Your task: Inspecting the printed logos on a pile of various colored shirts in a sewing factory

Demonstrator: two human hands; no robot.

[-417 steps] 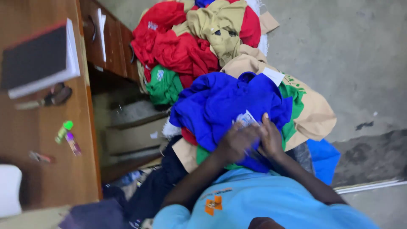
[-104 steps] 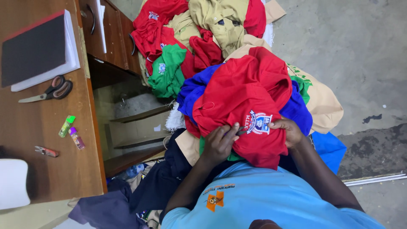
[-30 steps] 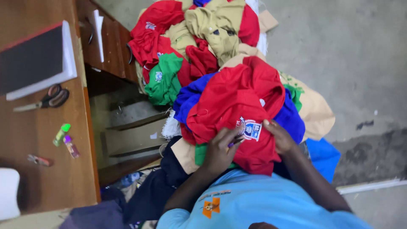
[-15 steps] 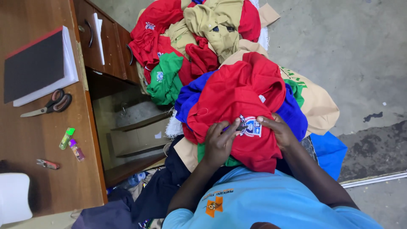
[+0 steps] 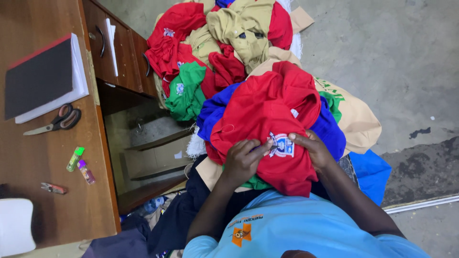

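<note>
Two hands, mine: left hand [image 5: 243, 160] and right hand [image 5: 311, 149] each pinched on the red cotton shirt [image 5: 267, 119] at its embroidered white-and-blue badge [image 5: 282, 145], atop the lap pile, beside the brown wooden desk [image 5: 48, 191].

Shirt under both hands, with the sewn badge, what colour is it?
Red shirt, its white and blue badge clearest in the head view.

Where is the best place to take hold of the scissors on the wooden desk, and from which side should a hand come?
Probably the scissors are best taken at the dark handle loops, which point toward the desk's drawer edge. They lie flat, nearly closed, just below the black book. A hand coming from above, on the handle side, would keep the grip away from the blade tips pointing toward the far side.
</note>
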